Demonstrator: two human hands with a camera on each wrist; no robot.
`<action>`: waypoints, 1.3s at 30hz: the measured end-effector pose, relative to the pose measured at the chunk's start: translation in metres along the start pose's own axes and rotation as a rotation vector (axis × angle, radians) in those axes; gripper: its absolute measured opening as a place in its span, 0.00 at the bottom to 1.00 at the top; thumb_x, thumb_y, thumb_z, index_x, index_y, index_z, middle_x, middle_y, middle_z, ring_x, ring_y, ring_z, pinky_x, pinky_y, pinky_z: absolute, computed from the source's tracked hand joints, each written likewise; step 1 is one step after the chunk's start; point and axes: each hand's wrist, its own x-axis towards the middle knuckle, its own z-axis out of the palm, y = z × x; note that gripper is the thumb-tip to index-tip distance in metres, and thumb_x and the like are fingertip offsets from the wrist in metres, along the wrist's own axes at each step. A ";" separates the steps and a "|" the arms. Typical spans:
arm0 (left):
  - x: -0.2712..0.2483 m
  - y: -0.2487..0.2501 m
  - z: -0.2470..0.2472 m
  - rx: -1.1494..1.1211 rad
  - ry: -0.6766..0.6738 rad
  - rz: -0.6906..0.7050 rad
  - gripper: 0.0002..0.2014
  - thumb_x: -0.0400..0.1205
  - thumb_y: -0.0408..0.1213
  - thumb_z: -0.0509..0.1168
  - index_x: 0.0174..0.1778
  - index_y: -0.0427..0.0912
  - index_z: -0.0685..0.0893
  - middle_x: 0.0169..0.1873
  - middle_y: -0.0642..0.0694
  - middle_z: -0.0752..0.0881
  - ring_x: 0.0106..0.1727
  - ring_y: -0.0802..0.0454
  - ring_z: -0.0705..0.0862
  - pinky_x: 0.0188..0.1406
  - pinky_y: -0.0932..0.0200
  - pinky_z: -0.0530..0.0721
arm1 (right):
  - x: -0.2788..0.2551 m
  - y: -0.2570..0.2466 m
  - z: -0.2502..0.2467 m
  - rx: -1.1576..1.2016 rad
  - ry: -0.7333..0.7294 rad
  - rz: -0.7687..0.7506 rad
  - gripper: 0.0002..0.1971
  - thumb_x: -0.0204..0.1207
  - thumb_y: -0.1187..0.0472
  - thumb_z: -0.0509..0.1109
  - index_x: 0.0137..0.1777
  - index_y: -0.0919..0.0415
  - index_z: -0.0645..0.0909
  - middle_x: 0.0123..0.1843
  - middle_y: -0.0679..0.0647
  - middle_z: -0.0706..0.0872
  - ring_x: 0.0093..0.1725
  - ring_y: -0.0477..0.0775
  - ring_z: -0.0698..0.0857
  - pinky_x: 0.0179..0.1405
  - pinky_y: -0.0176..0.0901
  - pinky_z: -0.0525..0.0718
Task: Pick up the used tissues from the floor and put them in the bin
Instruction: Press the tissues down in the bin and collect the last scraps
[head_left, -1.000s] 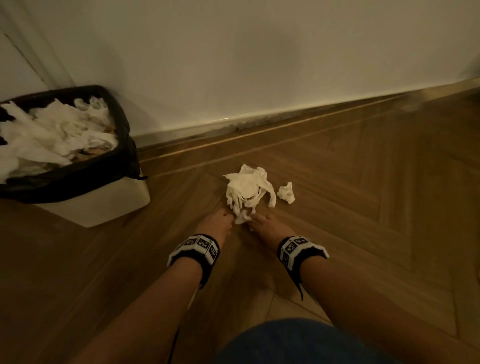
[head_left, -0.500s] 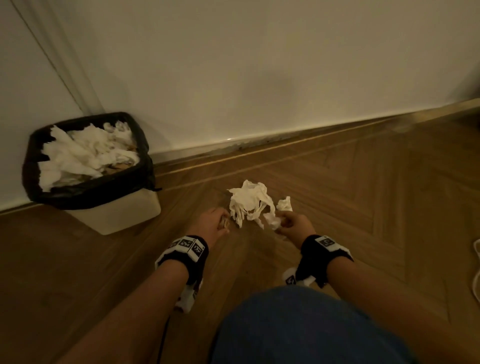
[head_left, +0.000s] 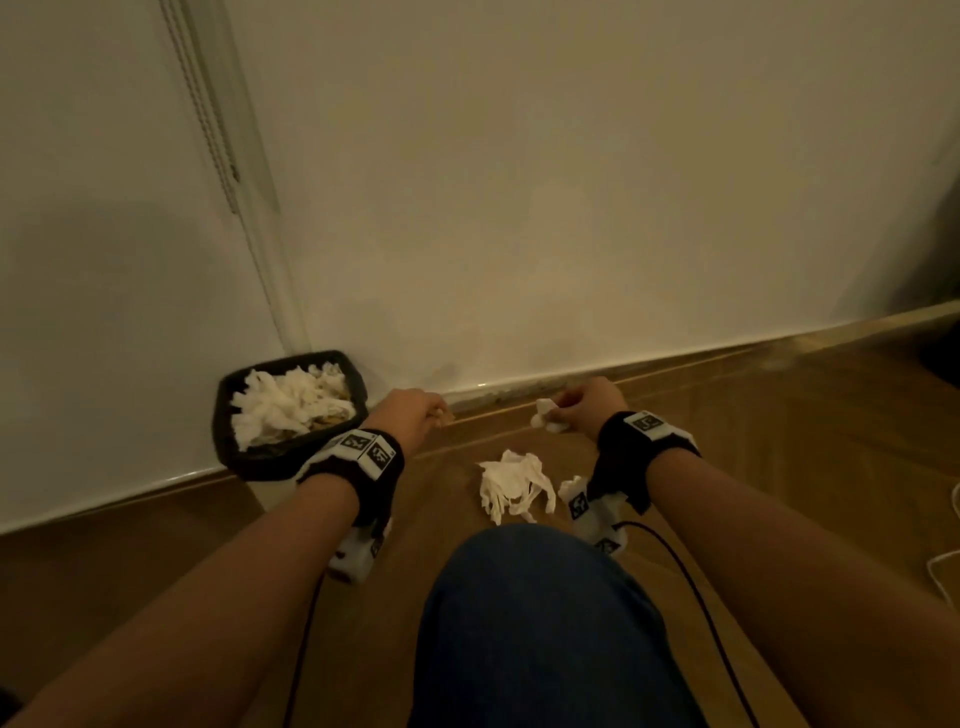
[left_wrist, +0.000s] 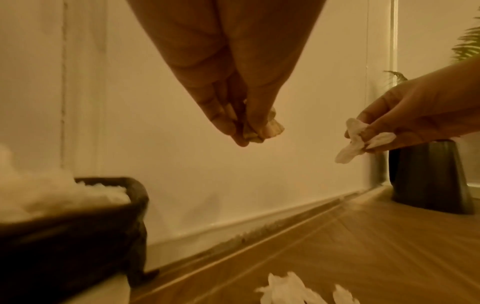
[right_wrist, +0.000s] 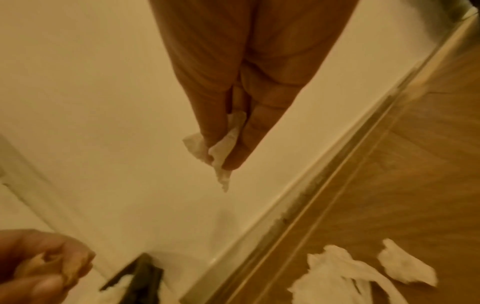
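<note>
Hands both loaded, mid-carry, neither over the bin yet. Left hand (head_left: 413, 413) sits mid-frame in the head view, fingertips pinched together on a small tan crumpled scrap (left_wrist: 262, 129); the left wrist view shows it wedged between thumb and fingers. Right hand (head_left: 589, 405) is right of centre, thumb and fingers clamped on a small white torn tissue piece (head_left: 548, 415), its tail hanging below the fingertips in the right wrist view.

Black-lined bin with a pale body (head_left: 228, 415) is at left of the head frame, against the wall corner, already heaped with white tissue. Left hand is just beside its right rim, still above bare wooden herringbone floor (head_left: 779, 467). Right hand is further right, well apart from the bin.

Still on the floor: large white crumpled tissue wad (head_left: 511, 483) at lower centre, and a smaller white tissue bit (head_left: 571, 486) just right of it, partly hidden behind the right wrist band.

Step, as I read it: transport to bin, first batch. Next move calls for swinging both hands left until the fingertips are over the opening, then letting go. Bin is near full, so drop onto the middle of the heap, not the edge, or the scraps may slide off. The light tissue could cling to fingers; may need a flick. Then back for the wad and the small bit.
</note>
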 end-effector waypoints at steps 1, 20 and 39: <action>-0.007 0.000 -0.014 -0.007 0.031 -0.001 0.12 0.83 0.32 0.60 0.60 0.39 0.84 0.57 0.41 0.86 0.60 0.47 0.83 0.61 0.59 0.76 | -0.004 -0.015 -0.003 0.022 0.019 -0.041 0.10 0.71 0.65 0.76 0.51 0.65 0.87 0.42 0.56 0.88 0.44 0.54 0.88 0.51 0.46 0.87; -0.073 -0.120 -0.111 -0.211 0.411 -0.320 0.05 0.77 0.42 0.71 0.42 0.46 0.83 0.32 0.50 0.86 0.32 0.55 0.83 0.34 0.66 0.79 | -0.012 -0.171 0.148 0.754 -0.128 -0.049 0.09 0.76 0.73 0.69 0.54 0.78 0.83 0.52 0.69 0.85 0.49 0.63 0.84 0.53 0.51 0.85; -0.038 -0.201 -0.004 0.009 0.292 -0.554 0.09 0.82 0.38 0.63 0.53 0.49 0.87 0.54 0.41 0.81 0.53 0.42 0.81 0.50 0.54 0.78 | 0.048 -0.133 0.247 0.071 -0.079 -0.284 0.05 0.73 0.61 0.74 0.47 0.56 0.86 0.49 0.56 0.88 0.51 0.55 0.86 0.53 0.41 0.82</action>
